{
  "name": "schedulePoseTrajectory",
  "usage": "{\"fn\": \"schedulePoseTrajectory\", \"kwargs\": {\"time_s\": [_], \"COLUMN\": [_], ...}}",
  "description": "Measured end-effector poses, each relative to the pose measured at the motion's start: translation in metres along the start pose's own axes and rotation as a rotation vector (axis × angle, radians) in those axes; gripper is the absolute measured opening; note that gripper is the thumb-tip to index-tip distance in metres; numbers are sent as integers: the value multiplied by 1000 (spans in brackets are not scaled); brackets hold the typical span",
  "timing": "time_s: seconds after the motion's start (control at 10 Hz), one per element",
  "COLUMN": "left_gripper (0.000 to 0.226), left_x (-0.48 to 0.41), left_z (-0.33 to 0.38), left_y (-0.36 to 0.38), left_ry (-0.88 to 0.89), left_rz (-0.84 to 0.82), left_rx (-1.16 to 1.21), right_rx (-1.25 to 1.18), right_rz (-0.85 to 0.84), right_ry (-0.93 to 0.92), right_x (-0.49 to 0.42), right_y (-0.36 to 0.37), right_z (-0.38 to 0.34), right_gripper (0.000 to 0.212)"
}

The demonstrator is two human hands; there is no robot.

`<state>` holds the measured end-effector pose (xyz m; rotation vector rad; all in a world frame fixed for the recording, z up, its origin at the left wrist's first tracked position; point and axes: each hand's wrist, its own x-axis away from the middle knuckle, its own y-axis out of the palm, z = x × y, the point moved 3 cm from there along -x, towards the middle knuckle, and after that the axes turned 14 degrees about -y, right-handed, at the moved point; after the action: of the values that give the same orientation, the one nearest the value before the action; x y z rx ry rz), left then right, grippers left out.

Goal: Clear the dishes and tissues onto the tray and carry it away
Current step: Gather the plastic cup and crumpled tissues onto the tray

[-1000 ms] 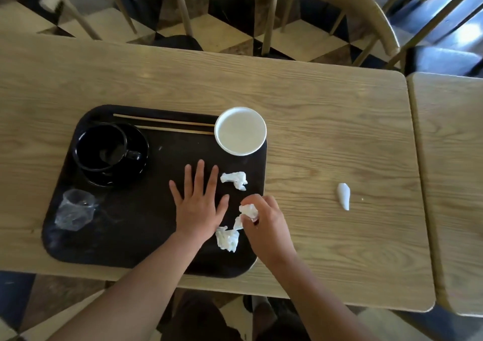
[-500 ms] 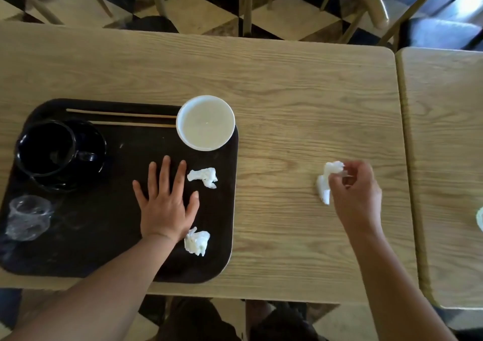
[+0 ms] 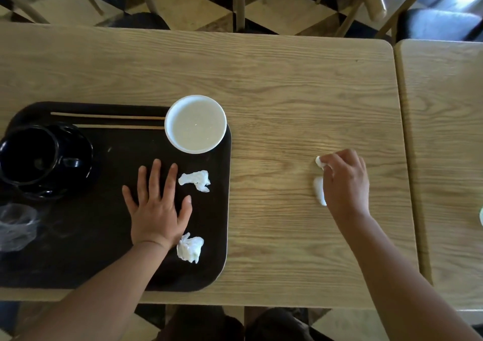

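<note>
- My left hand (image 3: pixel 158 207) lies flat on the black tray (image 3: pixel 78 262), palm down, with the fingers spread wide. It holds nothing.
- My right hand (image 3: pixel 345 181) is out on the wooden table (image 3: pixel 274 84), well apart from the tray. Its fingers are curled and pinch a bit of white tissue (image 3: pixel 319 161) at the tips.
- A second white piece (image 3: pixel 319 191) shows just under that hand, by the palm. I cannot tell if it is part of the same tissue or if it lies on the table.
- Two crumpled tissues are on the tray. One (image 3: pixel 195 180) is just beside my left fingers. The other one (image 3: pixel 190 247) is by my left wrist.
- A white bowl (image 3: pixel 195 124) sits on the far right corner of the tray. Its rim sticks out a little past the tray edge.
- Two wooden chopsticks (image 3: pixel 107 121) lie side by side along the far edge of the tray. Their tips point at the bowl.
- A black cup (image 3: pixel 26 155) stands on a black saucer (image 3: pixel 81 163) at the left of the tray, and its handle points to the right.
- A crushed clear plastic cup (image 3: pixel 17 225) lies on the tray near the left edge, close to me.
- Another table (image 3: pixel 444 131) stands just beside mine on the right.
- Something small and pale (image 3: pixel 481 216) shows at the right edge on that table. I cannot tell what it is.
</note>
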<state>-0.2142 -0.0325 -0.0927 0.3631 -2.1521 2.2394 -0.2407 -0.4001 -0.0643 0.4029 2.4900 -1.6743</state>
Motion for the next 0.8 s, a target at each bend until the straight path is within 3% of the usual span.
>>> {"fn": "schedulePoseTrajectory", "kwargs": {"time_s": [0.3,0.5,0.6,0.8], "left_gripper": [71,69,69,69], "left_x": [0,0,0,1], "left_z": [0,0,0,1], "left_y": [0,0,0,0], "left_ry": [-3,0,-1,2], "left_rz": [-15,-10,-6,4], "left_rx": [0,22,28,26], "right_rx": [-64,-288,-330,-81], "right_rz": [-242,-453,-329,-69], "right_ry": [-207,-169,-74,18], "right_x": [114,178,139,27], "right_y": [-13,-29,-44,-40], "right_z": [-57,-72,-53,16], "right_gripper": [22,34,22,22]}}
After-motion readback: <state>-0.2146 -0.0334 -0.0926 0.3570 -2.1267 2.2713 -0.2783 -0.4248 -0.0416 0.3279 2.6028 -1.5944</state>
